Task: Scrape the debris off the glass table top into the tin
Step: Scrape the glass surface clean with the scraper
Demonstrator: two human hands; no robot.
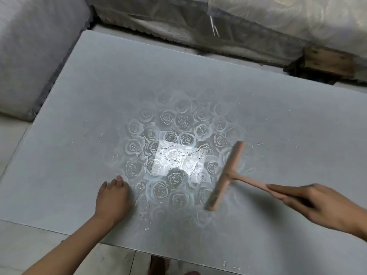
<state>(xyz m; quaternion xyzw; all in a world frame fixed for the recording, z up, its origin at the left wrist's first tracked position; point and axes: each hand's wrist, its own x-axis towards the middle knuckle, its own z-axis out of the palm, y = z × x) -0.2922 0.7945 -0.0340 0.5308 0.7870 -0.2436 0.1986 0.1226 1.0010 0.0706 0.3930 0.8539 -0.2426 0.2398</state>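
Right grip (315, 205) curls round the scraper (225, 175) handle; left grip (113, 197) lies spread on the bench (79, 96). Debris (170, 157) sits mid-bench, tin unseen: a fast sweep could throw bits onto the floor (119, 262).

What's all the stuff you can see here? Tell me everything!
table top: one, grey glass with roses, fills the middle
scraper: one, pink, on the glass, right of middle
debris: many small white bits, scattered across the roses and near edge
cushion: one, grey, far left
covered sofa: one, pale, along the top
wooden block: one, brown, upper right
floor: pale tiles, left and bottom
left hand: one, rests on the glass, lower left
right hand: one, grips the scraper's handle, lower right
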